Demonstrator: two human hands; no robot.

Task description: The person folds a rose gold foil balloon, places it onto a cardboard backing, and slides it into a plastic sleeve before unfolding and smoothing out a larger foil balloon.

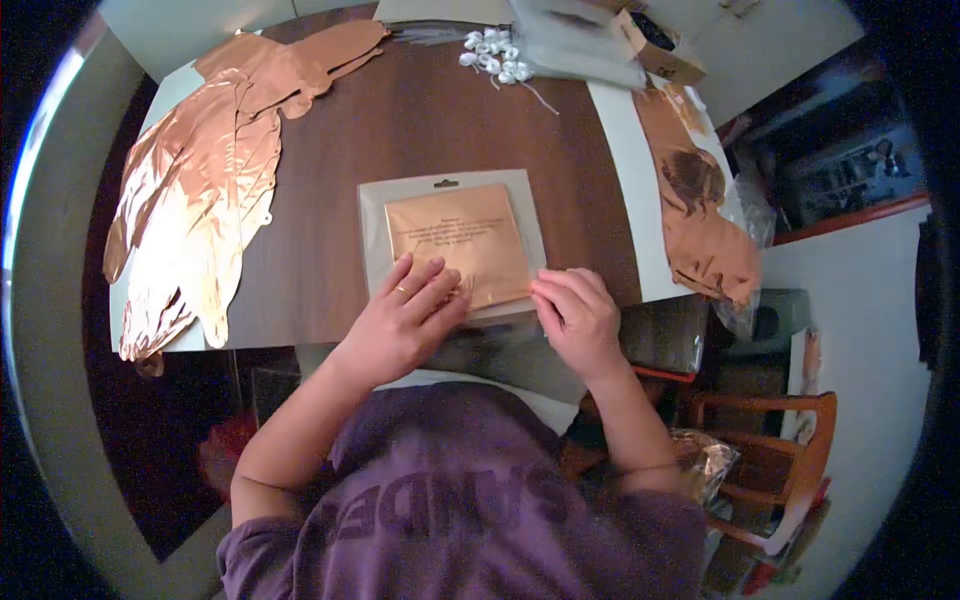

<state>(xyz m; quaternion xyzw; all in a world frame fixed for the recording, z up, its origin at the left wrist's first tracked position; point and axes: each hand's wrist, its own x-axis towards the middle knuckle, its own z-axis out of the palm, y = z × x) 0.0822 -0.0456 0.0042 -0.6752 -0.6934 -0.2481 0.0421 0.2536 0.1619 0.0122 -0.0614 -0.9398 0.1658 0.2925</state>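
A clear plastic bag [373, 225] with a hang hole at its top lies flat on the table in front of me. Inside is a folded copper-coloured foil balloon [500, 262], with small dark print showing over it. My left hand [402, 318], a ring on one finger, rests on the lower left of the bag with its fingers laid out flat. At the lower right corner, my right hand [580, 315] pinches the bag's edge between thumb and fingers.
Flat copper foil balloons [205, 175] spread over the left of the brown table [430, 110]. More copper foil [705, 230] lies at the right edge. White ribbon rolls [497, 55], a stack of clear bags [580, 45] and a cardboard box [665, 55] sit at the back. A wooden chair [770, 450] stands right.
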